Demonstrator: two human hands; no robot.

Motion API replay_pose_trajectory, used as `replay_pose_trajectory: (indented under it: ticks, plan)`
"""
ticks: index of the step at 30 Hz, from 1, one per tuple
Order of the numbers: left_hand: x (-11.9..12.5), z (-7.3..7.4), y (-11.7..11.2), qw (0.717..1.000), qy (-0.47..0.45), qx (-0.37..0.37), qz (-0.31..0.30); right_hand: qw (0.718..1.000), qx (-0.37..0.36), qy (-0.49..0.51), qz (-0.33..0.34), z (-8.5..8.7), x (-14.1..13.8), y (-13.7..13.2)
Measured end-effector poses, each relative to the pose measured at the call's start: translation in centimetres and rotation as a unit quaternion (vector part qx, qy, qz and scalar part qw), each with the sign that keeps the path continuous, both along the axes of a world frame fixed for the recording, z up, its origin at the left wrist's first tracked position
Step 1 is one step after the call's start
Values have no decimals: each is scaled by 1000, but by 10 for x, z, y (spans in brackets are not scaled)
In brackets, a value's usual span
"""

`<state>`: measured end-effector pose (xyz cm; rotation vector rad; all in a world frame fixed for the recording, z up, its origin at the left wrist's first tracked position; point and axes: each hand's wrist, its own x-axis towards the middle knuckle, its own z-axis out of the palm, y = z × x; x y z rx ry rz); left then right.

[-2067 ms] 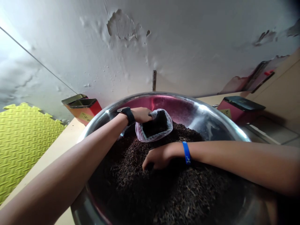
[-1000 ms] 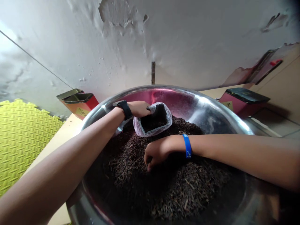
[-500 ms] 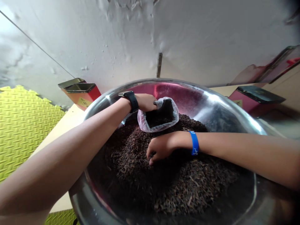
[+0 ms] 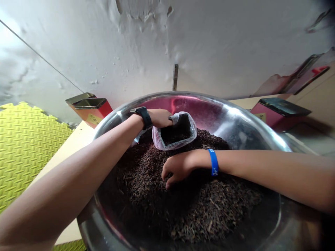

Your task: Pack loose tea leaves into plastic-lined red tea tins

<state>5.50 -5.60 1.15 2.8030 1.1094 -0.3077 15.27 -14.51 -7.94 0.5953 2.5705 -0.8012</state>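
Peeling grey wall (image 4: 222,45) behind, wide steel basin (image 4: 240,136) in front

And we're right at the grip: the left hand (image 4: 159,118) is clamped on the near-left corner of the plastic-lined container's rim, some fingertips out of sight. That container (image 4: 157,139) sits inside the basin, mouth up, nestled on the dark leafy bits (image 4: 214,209); the hold looks meant to steady it on that loose, uneven bed, and the clear liner folded over the edge probably keeps the inside clean.

Now to the right hand (image 4: 179,167), just in front of the container, down among the leafy bits! Thumb and forefinger curve with a small gap showing, the other fingers are hidden, and I can't tell whether anything is pinched. Working so near that mouth presumably keeps the reach short.

Moving out: a black watch (image 4: 146,116) on the left wrist, a blue wristband (image 4: 214,162) on the right. The basin's high, flared wall seems well suited to keeping the heap together. Beyond the rim, a red tin (image 4: 102,112) gapes open on the left, a dark-topped tin (image 4: 281,116) stands opposite, both near the basin on the pale tabletop (image 4: 69,143), and yellow matting (image 4: 26,150) spreads far left.
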Motion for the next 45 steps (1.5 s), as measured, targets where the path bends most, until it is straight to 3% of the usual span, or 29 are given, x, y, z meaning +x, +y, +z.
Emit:
replay_pose_trajectory:
  ticks: [4, 19, 26, 45]
  plan:
    - [-1, 0, 0, 1000, -4, -1, -4, 999, 41, 6, 9, -2, 0, 0]
    - [-2, -1, 4, 1000, -11, -6, -6, 999, 48, -6, -22, -4, 2, -1]
    - [-2, -2, 4, 1000, -16, -11, -8, 989, 141, -13, -33, 0, 10, 8]
    - [-1, -2, 4, 1000, -6, -4, -6, 988, 143, -48, 15, 3, 7, 11]
